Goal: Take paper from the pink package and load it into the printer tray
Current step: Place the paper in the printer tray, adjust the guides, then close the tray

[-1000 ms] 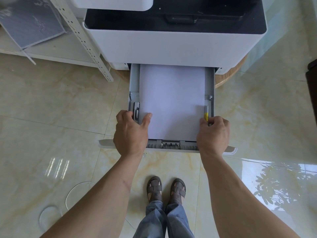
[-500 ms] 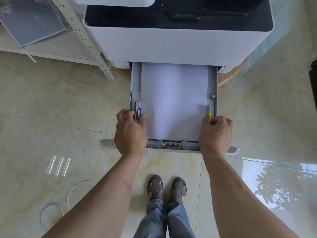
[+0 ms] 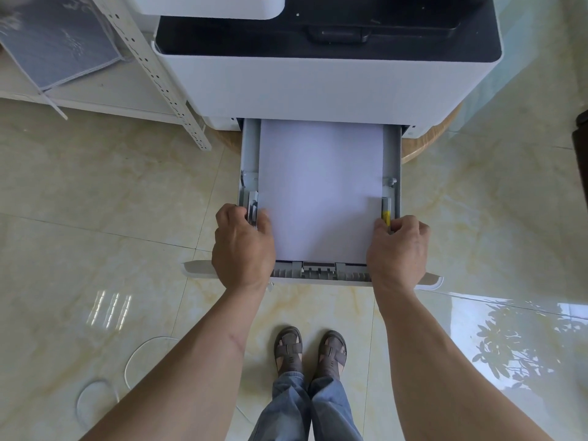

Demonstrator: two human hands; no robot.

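Note:
A stack of white paper lies flat in the grey printer tray, which is pulled out of the white printer. My left hand grips the left side guide of the tray, thumb on the paper's edge. My right hand is closed on the right side guide with its yellow tab. Both guides sit against the paper's long edges. The pink package is not in view.
A white metal shelf post and a shelf with a grey folder stand at the left. The printer rests on a round wooden stand. A white cable loops on the glossy tile floor. My feet stand below the tray.
My left thumb has drawn in from the paper's surface to its edge. Both hands have closed tighter on the side guides. The view has shifted slightly.

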